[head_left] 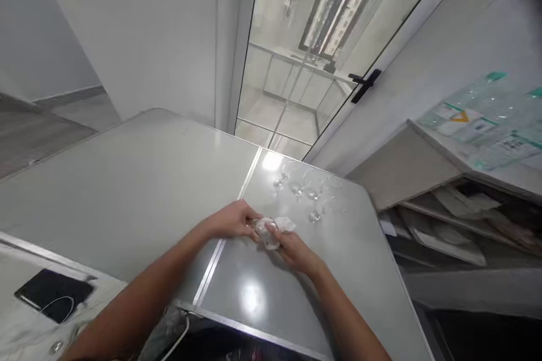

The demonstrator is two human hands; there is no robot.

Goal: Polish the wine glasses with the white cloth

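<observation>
My left hand (232, 220) is closed around one end of a clear wine glass (261, 229) held just above the grey table (139, 197). My right hand (294, 251) is closed on a white cloth (283, 225) wrapped about the glass. Both hands meet over the middle of the table, near its centre seam. Much of the glass is hidden by the cloth and my fingers.
Several clear wine glasses (311, 192) lie on the table beyond my hands. A glass door with a black handle (364, 84) stands behind the table. Shelves with papers (457, 220) and bottled water packs (486, 118) are at the right. A dark phone-like device (55, 293) lies at lower left.
</observation>
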